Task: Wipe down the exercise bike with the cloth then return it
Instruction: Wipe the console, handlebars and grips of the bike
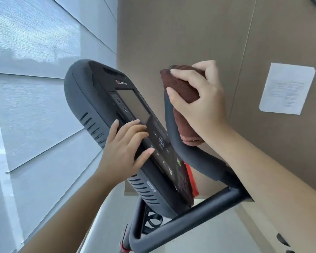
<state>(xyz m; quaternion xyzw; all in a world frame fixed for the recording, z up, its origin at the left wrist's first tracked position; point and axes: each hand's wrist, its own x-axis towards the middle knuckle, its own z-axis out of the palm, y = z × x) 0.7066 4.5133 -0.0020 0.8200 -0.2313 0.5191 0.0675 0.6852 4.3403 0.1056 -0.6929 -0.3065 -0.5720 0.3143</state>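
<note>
The exercise bike's dark grey console (98, 99) fills the middle of the view, tilted, with its screen and buttons facing me. My left hand (125, 152) rests on the console's button panel with fingers spread and straight. A black curved handlebar (188, 152) rises to the right of the console. My right hand (201, 99) grips a dark brown cloth (181, 88) wrapped around the upper end of that handlebar. The bar's tip is hidden under the cloth.
A brown wall panel (181, 33) stands close behind the bike, with a white paper notice (287, 88) stuck on it at right. Grey blinds (35, 88) cover the window at left. The bike's black frame tubes (190, 216) run below the console.
</note>
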